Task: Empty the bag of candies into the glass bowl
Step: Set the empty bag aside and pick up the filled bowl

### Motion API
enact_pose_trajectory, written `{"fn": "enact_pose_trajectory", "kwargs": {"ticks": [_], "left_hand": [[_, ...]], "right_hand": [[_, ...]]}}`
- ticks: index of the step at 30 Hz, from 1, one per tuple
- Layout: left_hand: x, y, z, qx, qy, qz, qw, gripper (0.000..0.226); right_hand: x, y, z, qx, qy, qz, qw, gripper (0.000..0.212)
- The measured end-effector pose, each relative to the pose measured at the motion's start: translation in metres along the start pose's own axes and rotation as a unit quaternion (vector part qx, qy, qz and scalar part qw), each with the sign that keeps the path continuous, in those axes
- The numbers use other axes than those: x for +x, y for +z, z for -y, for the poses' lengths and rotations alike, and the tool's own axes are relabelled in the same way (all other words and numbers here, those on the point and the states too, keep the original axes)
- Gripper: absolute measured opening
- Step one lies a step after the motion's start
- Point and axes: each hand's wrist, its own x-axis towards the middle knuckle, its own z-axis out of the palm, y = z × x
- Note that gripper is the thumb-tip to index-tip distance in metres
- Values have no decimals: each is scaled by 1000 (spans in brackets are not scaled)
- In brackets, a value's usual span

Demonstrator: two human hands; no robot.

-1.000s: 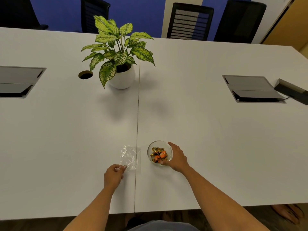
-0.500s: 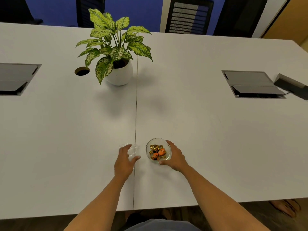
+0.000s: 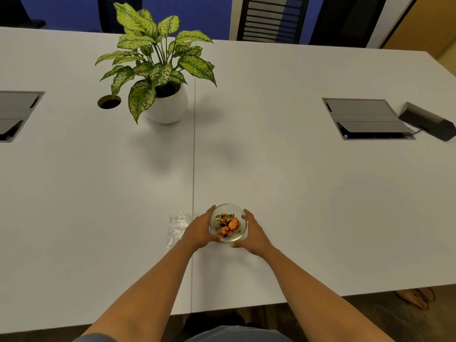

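Observation:
A small glass bowl [image 3: 230,209] stands on the white table near its front edge, holding several gold and orange wrapped candies [image 3: 227,224]. My left hand [image 3: 200,230] cups the bowl's left side and my right hand [image 3: 254,233] cups its right side. The clear plastic bag [image 3: 178,224] lies flat and empty on the table just left of my left hand, partly hidden by my wrist.
A potted plant in a white pot [image 3: 167,104] stands at the back left of centre, with a round cable hole [image 3: 109,101] beside it. Grey cable hatches [image 3: 365,118] [image 3: 17,112] sit at both sides. A black box [image 3: 429,120] lies far right. Chairs stand behind the table.
My left hand let go of the bag, moved right across it and closed on the bowl's left side. The right hand stayed on the bowl.

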Motion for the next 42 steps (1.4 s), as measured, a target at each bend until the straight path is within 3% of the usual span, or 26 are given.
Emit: {"fn": "enact_pose_trajectory", "kwargs": {"ticks": [5, 11, 19, 33, 42], "left_hand": [[1, -2, -2, -7, 5, 51, 999, 136], [7, -7, 0, -53, 5, 28, 998, 112], [53, -28, -22, -107, 9, 0, 994, 103], [269, -137, -114, -186, 47, -57, 980, 97], [400, -183, -112, -236, 86, -47, 967, 87]], "right_hand": [[3, 1, -4, 42, -19, -2, 999, 113], [15, -4, -10, 102, -14, 6, 995, 104], [59, -39, 8, 146, -25, 15, 989, 104], [277, -168, 100, 139, -90, -12, 986, 106], [408, -191, 131, 146, -96, -25, 984, 93]]}}
